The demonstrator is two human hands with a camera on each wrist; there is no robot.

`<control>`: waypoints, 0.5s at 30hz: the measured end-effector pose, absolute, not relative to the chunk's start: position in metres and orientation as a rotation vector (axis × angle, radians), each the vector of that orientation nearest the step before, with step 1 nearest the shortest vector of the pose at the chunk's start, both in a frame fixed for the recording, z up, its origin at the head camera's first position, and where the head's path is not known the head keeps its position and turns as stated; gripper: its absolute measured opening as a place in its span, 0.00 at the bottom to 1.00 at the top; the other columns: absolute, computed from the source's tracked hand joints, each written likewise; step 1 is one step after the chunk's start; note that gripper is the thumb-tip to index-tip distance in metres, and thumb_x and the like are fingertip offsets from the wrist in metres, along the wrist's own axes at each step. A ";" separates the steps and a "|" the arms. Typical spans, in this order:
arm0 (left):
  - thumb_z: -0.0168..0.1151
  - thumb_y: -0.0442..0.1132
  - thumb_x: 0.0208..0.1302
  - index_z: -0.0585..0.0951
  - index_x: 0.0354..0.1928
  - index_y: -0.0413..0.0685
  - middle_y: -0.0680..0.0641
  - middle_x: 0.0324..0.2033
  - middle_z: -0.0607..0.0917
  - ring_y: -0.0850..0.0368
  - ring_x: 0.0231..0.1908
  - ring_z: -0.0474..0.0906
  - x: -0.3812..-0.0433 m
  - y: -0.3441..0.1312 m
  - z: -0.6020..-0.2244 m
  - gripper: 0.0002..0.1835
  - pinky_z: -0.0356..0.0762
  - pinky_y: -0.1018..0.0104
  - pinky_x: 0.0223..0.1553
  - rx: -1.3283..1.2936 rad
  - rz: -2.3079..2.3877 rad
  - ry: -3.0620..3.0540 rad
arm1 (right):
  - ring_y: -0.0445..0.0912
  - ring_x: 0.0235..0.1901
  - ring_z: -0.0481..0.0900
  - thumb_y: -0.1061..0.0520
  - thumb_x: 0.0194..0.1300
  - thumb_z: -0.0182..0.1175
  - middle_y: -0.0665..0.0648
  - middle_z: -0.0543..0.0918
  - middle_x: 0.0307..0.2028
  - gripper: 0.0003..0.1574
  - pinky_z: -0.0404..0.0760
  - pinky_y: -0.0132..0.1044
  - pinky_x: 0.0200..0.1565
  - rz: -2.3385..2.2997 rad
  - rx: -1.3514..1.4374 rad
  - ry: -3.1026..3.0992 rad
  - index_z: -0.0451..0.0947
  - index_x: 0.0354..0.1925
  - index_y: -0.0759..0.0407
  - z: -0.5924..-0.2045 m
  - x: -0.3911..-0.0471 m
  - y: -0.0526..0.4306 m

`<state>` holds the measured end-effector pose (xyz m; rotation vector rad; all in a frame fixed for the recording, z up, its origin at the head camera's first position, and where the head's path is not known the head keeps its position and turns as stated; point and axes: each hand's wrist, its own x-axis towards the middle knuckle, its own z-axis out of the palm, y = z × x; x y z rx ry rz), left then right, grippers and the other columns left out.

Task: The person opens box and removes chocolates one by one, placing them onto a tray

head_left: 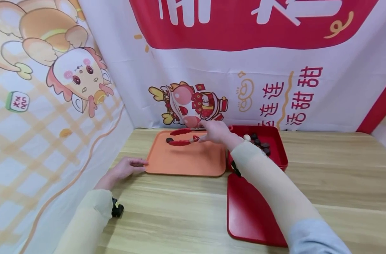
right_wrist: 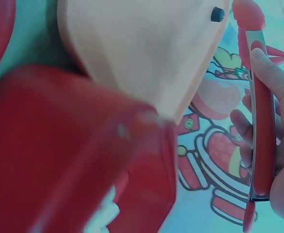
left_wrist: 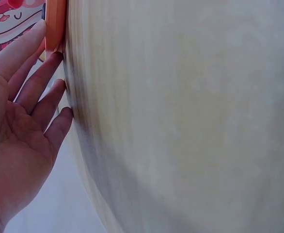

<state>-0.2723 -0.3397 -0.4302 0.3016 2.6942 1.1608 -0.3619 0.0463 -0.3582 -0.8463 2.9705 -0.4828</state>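
With one dark piece (right_wrist: 217,14) at the orange tray's (head_left: 193,160) far left and others (head_left: 254,136) in the red box (head_left: 280,148) at right, whether little or nearly all is done cannot be told; spread tongs (right_wrist: 264,136) are gripped by the right hand (head_left: 216,131), the tray touched by the straight-fingered left hand (head_left: 126,167).

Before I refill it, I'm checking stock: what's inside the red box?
The red box holds several dark pieces and at least one pale piece. In the head view, the right sleeve covers part of it, hiding anything there.
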 end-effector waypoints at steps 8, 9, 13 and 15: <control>0.67 0.40 0.63 0.83 0.53 0.37 0.36 0.56 0.79 0.37 0.62 0.68 -0.271 -0.336 -0.428 0.19 0.64 0.45 0.62 0.327 1.155 2.708 | 0.51 0.54 0.76 0.35 0.54 0.70 0.55 0.80 0.56 0.47 0.72 0.51 0.57 -0.383 -0.839 2.976 0.69 0.67 0.52 -0.342 -0.351 0.068; 0.67 0.39 0.63 0.83 0.53 0.37 0.36 0.55 0.79 0.37 0.61 0.69 -0.271 -0.336 -0.428 0.19 0.65 0.44 0.61 0.335 1.153 2.708 | 0.51 0.53 0.77 0.35 0.54 0.70 0.55 0.80 0.56 0.46 0.72 0.50 0.57 -0.386 -0.837 2.975 0.70 0.66 0.51 -0.340 -0.349 0.072; 0.67 0.39 0.64 0.83 0.53 0.37 0.36 0.55 0.80 0.37 0.60 0.70 -0.272 -0.335 -0.428 0.19 0.67 0.44 0.60 0.352 1.124 2.717 | 0.50 0.50 0.78 0.35 0.54 0.69 0.56 0.82 0.54 0.44 0.74 0.49 0.54 -0.376 -0.857 2.977 0.73 0.64 0.51 -0.333 -0.342 0.088; 0.67 0.39 0.64 0.83 0.53 0.37 0.36 0.54 0.80 0.37 0.60 0.70 -0.273 -0.335 -0.428 0.19 0.67 0.45 0.60 0.348 1.121 2.716 | 0.50 0.49 0.79 0.34 0.54 0.69 0.56 0.82 0.53 0.44 0.75 0.48 0.52 -0.355 -0.856 2.988 0.73 0.64 0.51 -0.328 -0.338 0.096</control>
